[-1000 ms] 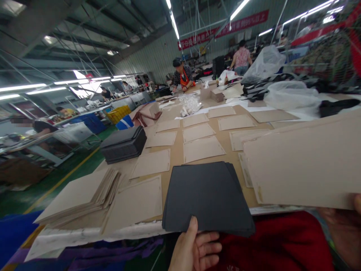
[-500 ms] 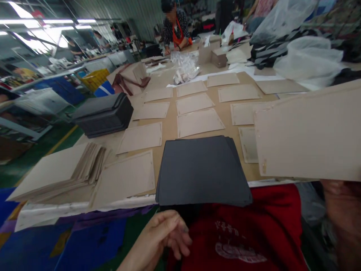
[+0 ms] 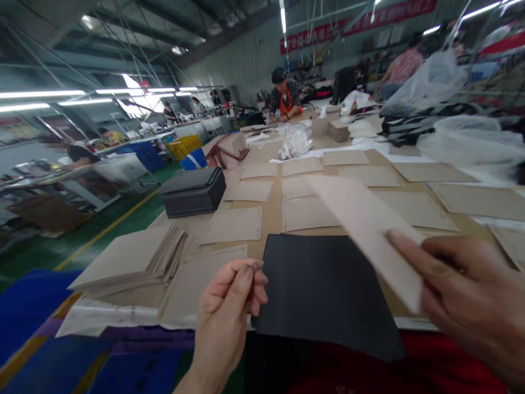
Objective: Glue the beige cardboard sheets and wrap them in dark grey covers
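My right hand [image 3: 463, 290] grips a beige cardboard sheet [image 3: 365, 230] between thumb and fingers. The sheet is tilted and partly smeared by motion, above the right edge of a dark grey stack of sheets [image 3: 320, 290]. That stack lies at the front edge of the table. Left of it, my left hand [image 3: 227, 306] is raised with thumb pressed against curled fingers; whatever is between them, if anything, cannot be made out. Behind that hand a beige sheet [image 3: 205, 276] with a marked border lies on the table, partly covered.
Several beige sheets [image 3: 233, 224] lie in rows on the table. At left stand a pile of beige cardboard [image 3: 123, 254] and a thick dark grey stack [image 3: 192, 191]. Crumpled clear plastic [image 3: 295, 141] lies farther back. A person in an orange apron [image 3: 285, 98] leans over the far end.
My right hand has brought the beige sheet leftward from the far right and tilted it. My left hand has risen from below the table edge, its fingers now pinched. The camera view has tipped up.
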The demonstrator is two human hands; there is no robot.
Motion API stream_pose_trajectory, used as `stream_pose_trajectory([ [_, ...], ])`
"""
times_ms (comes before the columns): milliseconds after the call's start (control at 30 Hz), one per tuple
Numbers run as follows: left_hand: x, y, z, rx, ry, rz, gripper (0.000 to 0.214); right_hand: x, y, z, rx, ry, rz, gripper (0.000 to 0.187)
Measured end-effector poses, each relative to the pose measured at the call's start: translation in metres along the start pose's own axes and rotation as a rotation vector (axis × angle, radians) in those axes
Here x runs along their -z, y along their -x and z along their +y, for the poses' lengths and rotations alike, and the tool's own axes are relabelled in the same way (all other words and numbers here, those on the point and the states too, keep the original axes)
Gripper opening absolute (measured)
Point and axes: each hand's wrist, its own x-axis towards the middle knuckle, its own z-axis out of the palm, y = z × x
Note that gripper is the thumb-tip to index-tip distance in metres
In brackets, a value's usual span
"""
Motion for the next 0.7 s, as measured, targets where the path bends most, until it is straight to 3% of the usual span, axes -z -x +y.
stream_pose_trajectory([
  [100, -0.013, -0.009, -0.001, 0.015, 0.032, -0.012, 0.024, -0.006, -0.022, -0.022, 0.301, 0.003, -0.034, 0.039],
  [167, -0.017, -0.017, -0.003, 0.041, 0.005, -0.015, 0.031, -0.009, -0.032, -0.033, 0.427, -0.032, -0.069, 0.04],
  [333, -0.02, -0.03, -0.012, 0.117, -0.145, 0.025, 0.036, -0.013, -0.033, -0.044, 0.466, -0.052, -0.047, 0.041],
  [467, -0.021, -0.03, -0.017, 0.095, -0.119, 0.11, 0.04, -0.015, -0.029, -0.046, 0.473, -0.046, -0.037, 0.04],
  [700, -0.013, -0.033, -0.023, 0.182, -0.078, 0.059, 0.033, -0.018, -0.034, -0.052, 0.483, -0.081, -0.052, 0.038],
])
